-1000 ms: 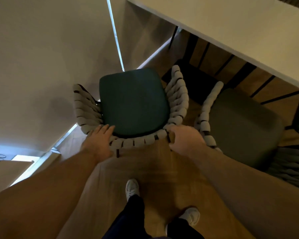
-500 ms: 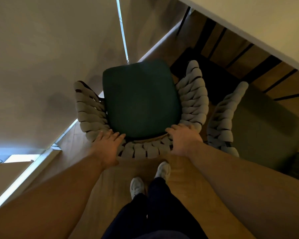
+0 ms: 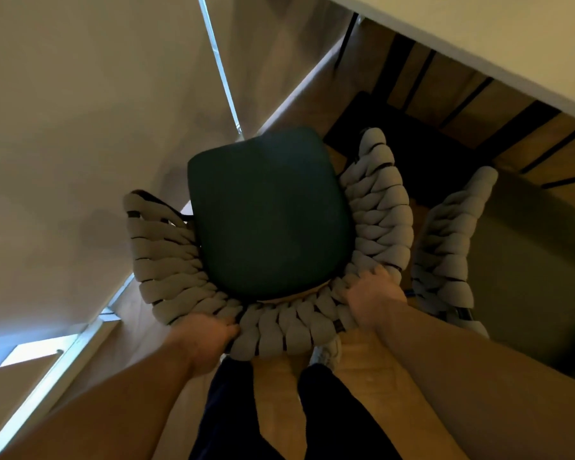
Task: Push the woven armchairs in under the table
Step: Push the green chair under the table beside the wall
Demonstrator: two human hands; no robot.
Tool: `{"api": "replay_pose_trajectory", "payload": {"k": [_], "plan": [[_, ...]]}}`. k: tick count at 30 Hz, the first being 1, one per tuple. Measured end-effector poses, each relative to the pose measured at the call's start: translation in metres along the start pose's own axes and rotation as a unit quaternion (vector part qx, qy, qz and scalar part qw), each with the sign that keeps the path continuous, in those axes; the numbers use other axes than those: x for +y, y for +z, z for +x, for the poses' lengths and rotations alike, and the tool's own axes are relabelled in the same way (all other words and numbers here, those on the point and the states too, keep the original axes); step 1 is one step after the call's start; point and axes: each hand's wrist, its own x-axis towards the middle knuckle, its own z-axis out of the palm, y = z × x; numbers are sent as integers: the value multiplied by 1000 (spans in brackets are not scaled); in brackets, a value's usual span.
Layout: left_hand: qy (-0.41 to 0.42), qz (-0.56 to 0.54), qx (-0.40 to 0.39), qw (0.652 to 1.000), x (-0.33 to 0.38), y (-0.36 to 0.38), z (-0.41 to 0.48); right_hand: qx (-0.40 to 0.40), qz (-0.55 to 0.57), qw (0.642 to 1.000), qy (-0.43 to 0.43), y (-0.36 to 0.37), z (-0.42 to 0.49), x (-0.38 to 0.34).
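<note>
Two dark trouser legs [image 3: 246,423] stand nearest the camera on the wooden floor [image 3: 352,386], with the toe of a white shoe [image 3: 327,353] showing just under the back of the woven armchair [image 3: 180,260]. Both bare forearms reach forward from the bottom corners of the view to that chair's curved backrest. The left hand [image 3: 206,340] sits on the outer left part of the back rim, its fingers [image 3: 228,328] curled against the thick grey woven bands; how far they wrap around the rim cannot be told, since they are partly hidden. The right hand [image 3: 372,293] holds the right rear curve of the backrest, fingers [image 3: 377,272] bent over the top of the bands and clamped on them.

Beyond the hands lies the chair's dark green seat cushion [image 3: 269,210], ringed left, rear and right by the woven bands. The chair stands on the floor with its front edge pointing away from the person, its right arm near the dark metal table frame [image 3: 422,154]. The seat is still out from under the pale table [image 3: 498,38], whose edge runs across the top right corner.

Just beside the held chair on the right stands a second woven armchair [image 3: 452,240] with a dull olive cushion [image 3: 525,280]; their woven sides are close but a strip of floor shows between them. A pale wall [image 3: 80,94] fills the left side.
</note>
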Motion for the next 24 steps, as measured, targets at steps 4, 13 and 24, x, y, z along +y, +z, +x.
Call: {"api": "replay_pose_trajectory", "payload": {"k": [4,13,24], "plan": [[22,-2,1,1000,-14,-8,8,-73,3,997,-10,1,15,4],[60,50,36,996,-92,-44,33,-56,110,991,53,3,29,-38],[99,193,50,975,-153,-141,78,-12,208,969,134,-56,36,-56]]}}
